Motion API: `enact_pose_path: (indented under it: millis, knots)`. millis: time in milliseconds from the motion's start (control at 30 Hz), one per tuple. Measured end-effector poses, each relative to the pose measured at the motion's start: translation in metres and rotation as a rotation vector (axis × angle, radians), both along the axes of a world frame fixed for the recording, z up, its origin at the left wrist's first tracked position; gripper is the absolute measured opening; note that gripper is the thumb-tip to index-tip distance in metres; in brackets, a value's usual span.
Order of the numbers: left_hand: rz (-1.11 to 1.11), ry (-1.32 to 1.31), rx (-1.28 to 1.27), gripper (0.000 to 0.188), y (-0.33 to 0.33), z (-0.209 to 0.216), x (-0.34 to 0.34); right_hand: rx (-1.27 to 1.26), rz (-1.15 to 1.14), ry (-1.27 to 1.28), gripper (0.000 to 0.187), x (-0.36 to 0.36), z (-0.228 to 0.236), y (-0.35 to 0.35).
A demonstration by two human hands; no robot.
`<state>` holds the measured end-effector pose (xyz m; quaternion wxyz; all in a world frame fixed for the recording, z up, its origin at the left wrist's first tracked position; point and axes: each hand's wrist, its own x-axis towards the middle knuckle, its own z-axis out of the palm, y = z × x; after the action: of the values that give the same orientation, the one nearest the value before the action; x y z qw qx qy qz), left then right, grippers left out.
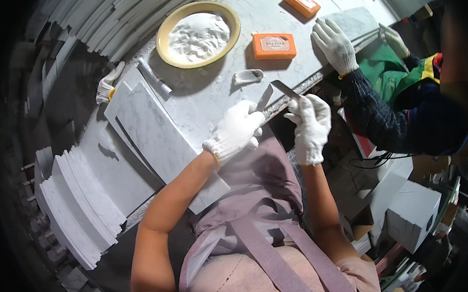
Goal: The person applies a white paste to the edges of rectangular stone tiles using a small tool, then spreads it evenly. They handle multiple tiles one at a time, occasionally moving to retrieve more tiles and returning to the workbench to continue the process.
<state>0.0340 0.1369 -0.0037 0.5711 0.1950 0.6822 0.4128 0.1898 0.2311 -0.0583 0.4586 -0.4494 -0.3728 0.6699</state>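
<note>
Both my hands wear white knit gloves and meet near the front edge of a white marble-look worktop (209,86). My left hand (235,127) is closed on a flat metal scraper (265,98), its blade pointing up and away. My right hand (311,125) grips a second thin metal blade (284,88), angled to the left. The two blade tips are close together; whether they touch I cannot tell. The handles are hidden in the gloves. Just beyond the tips lies a small white, hollow-looking cloth piece (248,76).
A yellow bowl (236,40) holds white powdery material. Orange boxes (274,46) lie beyond, and a white tube (154,76) sits left. Marble-look slabs (153,124) lean beside my left arm; stacked strips (78,207) are farther left. A co-worker's gloved hand (335,46) rests on a slab at right.
</note>
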Motion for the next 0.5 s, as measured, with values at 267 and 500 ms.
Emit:
enact_pose_path:
  millis: [267, 500]
  knots:
    - [0.139, -0.061, -0.012, 0.03, -0.002, -0.013, 0.008, 0.092, 0.39, -0.197, 0.026, 0.005, -0.008, -0.002]
    - [0.205, -0.018, 0.021, 0.029, -0.001, -0.019, 0.008, 0.136, 0.618, -0.358, 0.043, 0.004, 0.017, 0.014]
